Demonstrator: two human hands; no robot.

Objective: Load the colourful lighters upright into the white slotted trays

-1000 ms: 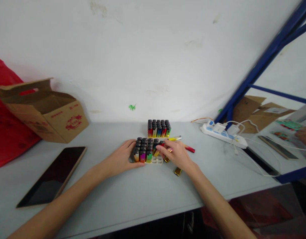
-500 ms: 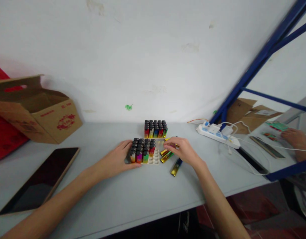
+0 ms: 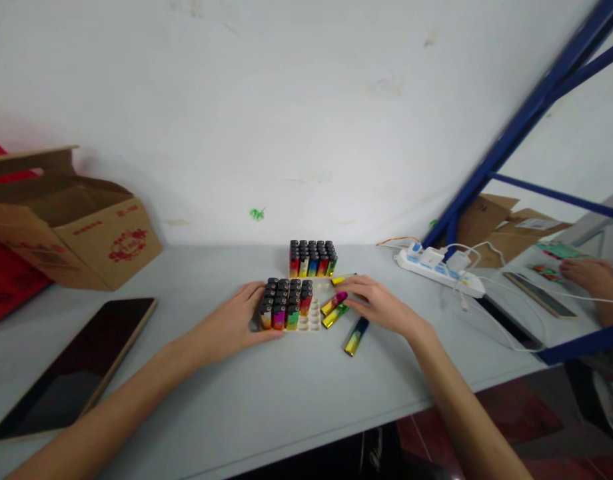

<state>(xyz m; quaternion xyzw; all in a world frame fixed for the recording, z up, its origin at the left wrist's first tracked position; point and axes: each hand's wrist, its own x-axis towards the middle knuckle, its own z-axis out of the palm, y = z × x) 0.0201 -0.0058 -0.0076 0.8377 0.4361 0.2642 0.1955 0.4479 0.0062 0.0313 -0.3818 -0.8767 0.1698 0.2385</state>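
Observation:
Several black-topped lighters stand upright in a pale tray with bare slots on its right side. My left hand is wrapped round the tray's left end, thumb along the front edge. My right hand hovers over loose lighters lying right of the tray, its fingertips by a red and gold one; whether it grips one is hidden. A green and gold lighter and a blue and gold one lie nearby. Behind the tray, a second block of lighters stands upright.
A tablet and an open cardboard box are at the left. A white power strip with cables lies at the right, beside a blue metal frame. Beyond it, another person's hand shows.
My right hand has moved slightly right, leaving more of the loose lighters in view. My left hand stays at the tray. The view has shifted a little.

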